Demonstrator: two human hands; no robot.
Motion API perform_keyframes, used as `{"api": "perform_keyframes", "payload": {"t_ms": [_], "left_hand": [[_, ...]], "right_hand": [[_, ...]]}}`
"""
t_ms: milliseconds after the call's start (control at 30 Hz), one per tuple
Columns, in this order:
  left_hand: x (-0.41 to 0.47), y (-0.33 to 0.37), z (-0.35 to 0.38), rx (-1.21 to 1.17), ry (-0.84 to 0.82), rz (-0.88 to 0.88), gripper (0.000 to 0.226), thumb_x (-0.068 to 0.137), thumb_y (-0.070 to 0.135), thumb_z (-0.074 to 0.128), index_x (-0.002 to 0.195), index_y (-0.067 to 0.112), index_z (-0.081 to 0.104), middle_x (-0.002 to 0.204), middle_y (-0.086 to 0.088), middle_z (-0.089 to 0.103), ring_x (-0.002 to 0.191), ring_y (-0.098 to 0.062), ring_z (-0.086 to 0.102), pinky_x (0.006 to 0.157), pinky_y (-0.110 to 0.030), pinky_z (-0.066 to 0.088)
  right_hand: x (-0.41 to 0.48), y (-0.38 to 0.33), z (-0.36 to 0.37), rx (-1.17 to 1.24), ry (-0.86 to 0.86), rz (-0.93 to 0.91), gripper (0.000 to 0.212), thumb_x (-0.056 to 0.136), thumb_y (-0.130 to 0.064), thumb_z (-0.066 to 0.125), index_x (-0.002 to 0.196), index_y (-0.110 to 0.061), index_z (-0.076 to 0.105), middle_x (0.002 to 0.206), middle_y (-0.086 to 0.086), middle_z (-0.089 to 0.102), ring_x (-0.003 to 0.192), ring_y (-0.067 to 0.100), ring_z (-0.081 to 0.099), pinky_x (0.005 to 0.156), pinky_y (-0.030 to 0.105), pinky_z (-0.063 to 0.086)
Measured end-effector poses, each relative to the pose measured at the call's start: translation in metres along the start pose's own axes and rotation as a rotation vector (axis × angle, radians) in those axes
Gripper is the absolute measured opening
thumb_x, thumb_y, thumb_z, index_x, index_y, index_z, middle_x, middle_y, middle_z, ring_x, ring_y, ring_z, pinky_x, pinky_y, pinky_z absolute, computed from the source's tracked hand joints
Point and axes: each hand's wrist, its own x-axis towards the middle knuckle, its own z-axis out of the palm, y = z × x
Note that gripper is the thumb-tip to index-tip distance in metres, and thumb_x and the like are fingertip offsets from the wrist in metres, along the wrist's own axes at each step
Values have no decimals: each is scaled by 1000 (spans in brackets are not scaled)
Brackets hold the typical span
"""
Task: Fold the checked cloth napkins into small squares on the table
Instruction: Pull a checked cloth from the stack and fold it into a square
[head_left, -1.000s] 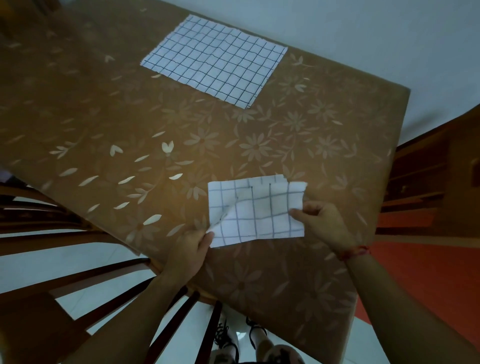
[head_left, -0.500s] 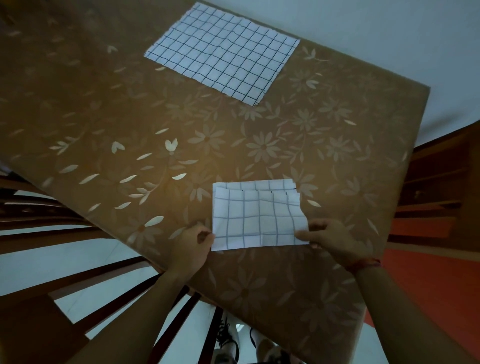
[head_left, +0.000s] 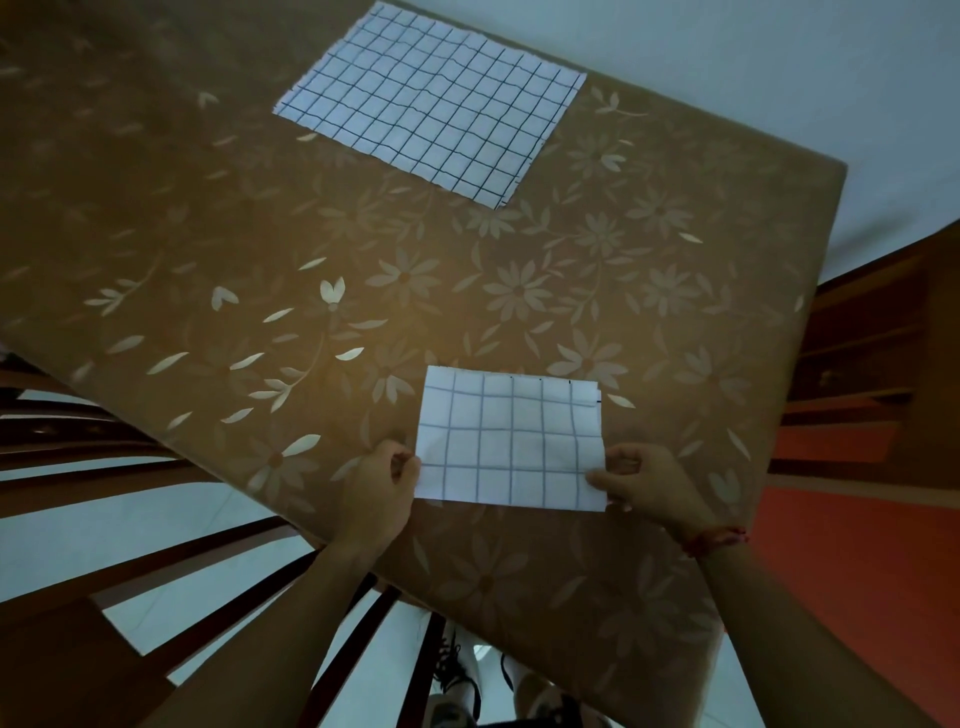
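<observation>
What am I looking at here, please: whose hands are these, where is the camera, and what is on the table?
There is no machine here: a person works with two bare hands. The camera sits on the person's head and looks forward and down, so the arms come in from the bottom edge. The table has a brown flowered cover, and two checked napkins lie on it. The folded napkin lies close to the person. The left hand pinches it at its near left corner, and the right hand pinches its near right corner. The flat napkin lies spread out at the far side, with no hand on it. A wooden chair stands at the left, and the person's shoes show below the table's edge.
</observation>
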Motion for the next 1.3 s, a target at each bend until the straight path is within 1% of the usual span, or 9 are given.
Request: {"api": "perform_keyframes", "payload": {"t_ms": [133, 367, 467, 567, 700, 867, 1133, 1233, 1300], "left_hand": [[-6, 4, -1, -44, -14, 4, 19, 91, 31, 63, 105, 19, 58, 85, 16, 54, 78, -3, 50, 51, -5, 32], [-8, 2, -1, 24, 27, 143, 20, 91, 29, 63, 107, 18, 59, 86, 12, 58, 76, -4, 52, 49, -3, 34], [-8, -8, 1, 41, 38, 223, 22, 90, 22, 65, 110, 15, 60, 95, 6, 62, 87, -9, 56, 66, -5, 37], [-5, -20, 8, 213, 92, 442, 35, 83, 14, 72, 116, 10, 61, 112, -8, 65, 99, -24, 63, 85, -27, 48], [0, -33, 13, 482, 36, 653, 53, 84, 20, 68, 134, 11, 53, 142, -11, 49, 130, -28, 48, 95, -41, 44], [5, -38, 14, 584, -67, 654, 62, 86, 23, 65, 142, 7, 43, 152, -11, 36, 140, -26, 34, 98, -47, 46], [4, -44, 18, 591, -92, 632, 54, 96, 26, 40, 146, 7, 35, 156, -10, 27, 144, -24, 26, 105, -47, 40], [4, -45, 19, 606, -105, 618, 55, 97, 29, 27, 148, 8, 31, 158, -9, 23, 145, -23, 21, 108, -49, 37], [4, -46, 21, 603, -110, 607, 55, 98, 27, 35, 149, 8, 28, 159, -8, 20, 146, -23, 18, 109, -51, 35]], "right_hand": [[1, 10, 6, 26, 101, 37, 16, 81, -10, 73, 86, -18, 60, 84, -1, 65, 73, 15, 68, 49, 16, 53], [6, 17, 13, -66, 201, 57, 20, 80, -16, 75, 84, -24, 58, 83, -6, 62, 75, 15, 67, 56, 24, 57], [6, 17, 14, -105, 219, 58, 20, 79, -17, 75, 86, -23, 58, 83, -7, 60, 76, 14, 65, 55, 22, 54], [5, 16, 15, -121, 237, 63, 20, 79, -17, 75, 90, -19, 59, 83, -6, 59, 77, 15, 64, 54, 20, 53], [6, 17, 16, -149, 244, 62, 21, 80, -18, 74, 93, -19, 58, 89, -3, 60, 81, 16, 64, 53, 17, 51], [6, 19, 17, -175, 263, 51, 22, 78, -19, 75, 93, -20, 59, 90, -2, 63, 82, 17, 65, 69, 33, 60], [-14, -2, 24, -372, 408, 1, 28, 84, -33, 67, 107, -18, 61, 98, -1, 62, 85, 14, 57, 69, 27, 47], [-27, -17, 49, -518, 476, -224, 39, 88, -34, 61, 121, -16, 57, 113, 4, 53, 98, 15, 51, 82, 28, 47], [-35, -25, 78, -626, 337, -378, 50, 89, -35, 59, 134, -15, 50, 132, 7, 48, 120, 20, 47, 102, 34, 42]]}}
